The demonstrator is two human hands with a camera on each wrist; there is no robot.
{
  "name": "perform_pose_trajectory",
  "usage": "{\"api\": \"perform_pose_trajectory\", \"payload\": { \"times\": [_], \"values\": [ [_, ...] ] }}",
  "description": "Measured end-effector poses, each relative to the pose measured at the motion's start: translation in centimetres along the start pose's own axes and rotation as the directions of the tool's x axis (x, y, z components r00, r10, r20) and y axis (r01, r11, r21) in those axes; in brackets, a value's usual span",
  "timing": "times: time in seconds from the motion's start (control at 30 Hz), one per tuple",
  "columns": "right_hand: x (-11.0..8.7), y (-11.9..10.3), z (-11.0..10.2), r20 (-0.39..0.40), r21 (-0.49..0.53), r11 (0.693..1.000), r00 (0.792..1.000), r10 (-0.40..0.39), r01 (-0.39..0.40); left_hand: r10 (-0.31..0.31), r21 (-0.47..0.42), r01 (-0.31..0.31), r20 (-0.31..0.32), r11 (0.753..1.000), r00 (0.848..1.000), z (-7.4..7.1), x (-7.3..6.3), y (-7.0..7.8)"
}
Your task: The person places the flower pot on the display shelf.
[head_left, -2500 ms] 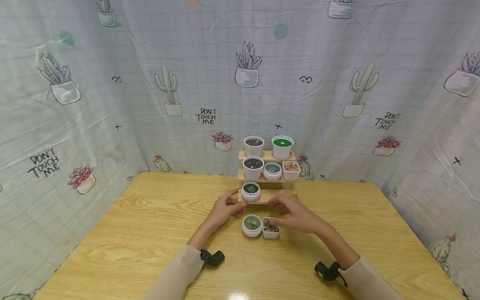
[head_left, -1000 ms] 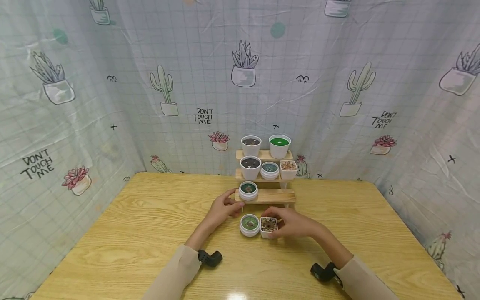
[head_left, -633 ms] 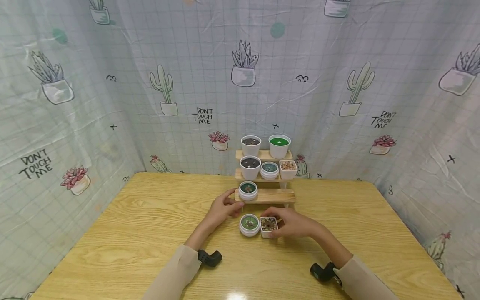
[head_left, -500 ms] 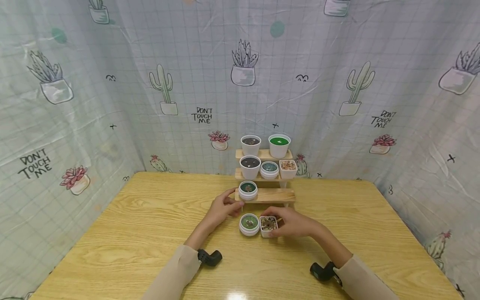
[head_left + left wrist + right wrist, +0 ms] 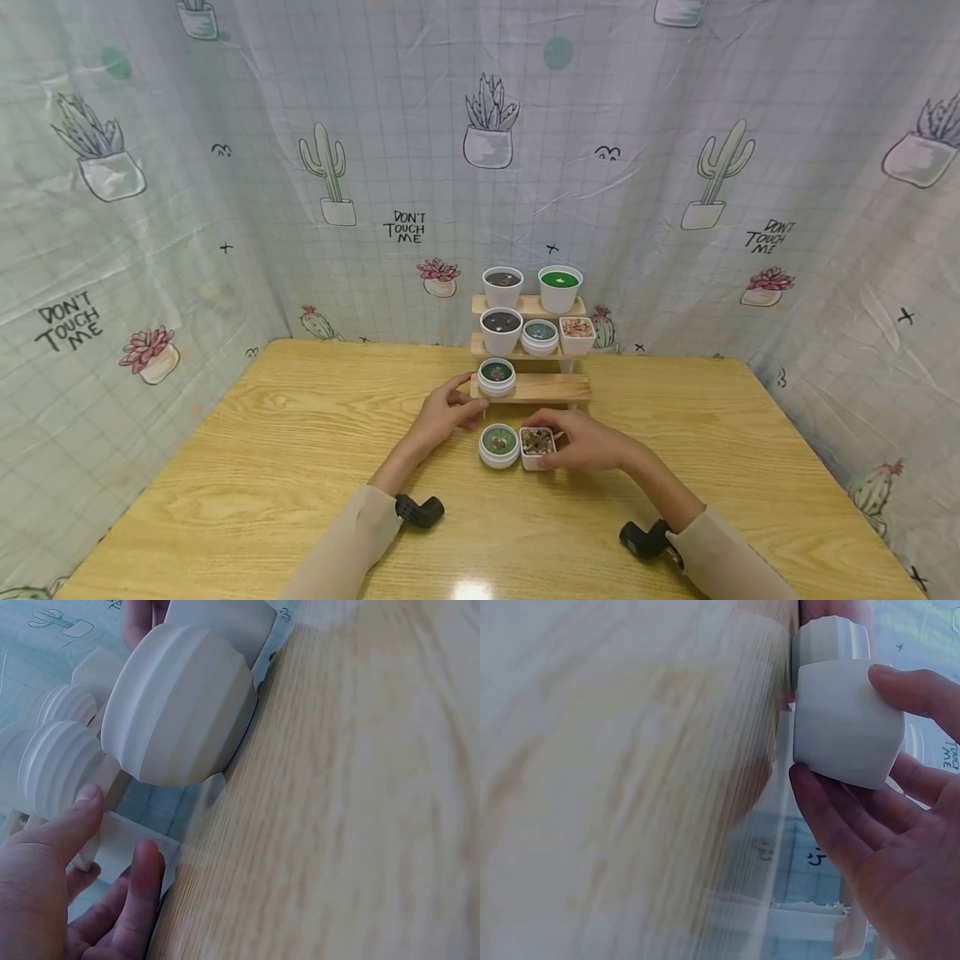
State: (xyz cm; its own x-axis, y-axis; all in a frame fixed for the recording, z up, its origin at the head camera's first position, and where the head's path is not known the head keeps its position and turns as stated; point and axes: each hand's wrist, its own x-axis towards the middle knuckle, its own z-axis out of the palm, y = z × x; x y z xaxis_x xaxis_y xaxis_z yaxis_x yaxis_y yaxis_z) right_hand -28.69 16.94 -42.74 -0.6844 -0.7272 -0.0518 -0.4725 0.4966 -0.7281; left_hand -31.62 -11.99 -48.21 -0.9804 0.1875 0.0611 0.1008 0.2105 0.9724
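Observation:
My right hand (image 5: 592, 442) pinches a small square white pot (image 5: 537, 443) filled with pebbles, low at the table in front of the stand. In the right wrist view, the thumb lies on one side of the square pot (image 5: 847, 724) and the fingers curl round the other. Beside it on the left sits a round ribbed white pot (image 5: 498, 443) with a green top. My left hand (image 5: 441, 415) holds the left end of the lowest shelf of a wooden tiered stand (image 5: 551, 387). Above its thumb, a round pot with a dark green top (image 5: 497, 379) stands on that shelf.
The middle shelf bears a tall round pot (image 5: 501, 333), a low blue-grey one (image 5: 540, 337) and a square pebble pot (image 5: 577, 335). Two tall pots, one with a green top (image 5: 559, 292), stand on the top shelf. A printed curtain (image 5: 390, 125) hangs behind the wooden table (image 5: 262, 467).
My right hand has come down from by the lowest shelf and taken hold of the square pebble pot. Over the last second both hands stay nearly still; the view tilts slightly.

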Motion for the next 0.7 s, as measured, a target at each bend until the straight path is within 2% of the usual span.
{"api": "perform_pose_trajectory", "payload": {
  "times": [0.7],
  "values": [
    [-0.34,0.01,-0.54,-0.078,-0.027,0.999,0.997,-0.023,0.021,0.019,0.003,-0.019,-0.005,1.000,1.000,0.03,0.13,-0.58]
  ]
}}
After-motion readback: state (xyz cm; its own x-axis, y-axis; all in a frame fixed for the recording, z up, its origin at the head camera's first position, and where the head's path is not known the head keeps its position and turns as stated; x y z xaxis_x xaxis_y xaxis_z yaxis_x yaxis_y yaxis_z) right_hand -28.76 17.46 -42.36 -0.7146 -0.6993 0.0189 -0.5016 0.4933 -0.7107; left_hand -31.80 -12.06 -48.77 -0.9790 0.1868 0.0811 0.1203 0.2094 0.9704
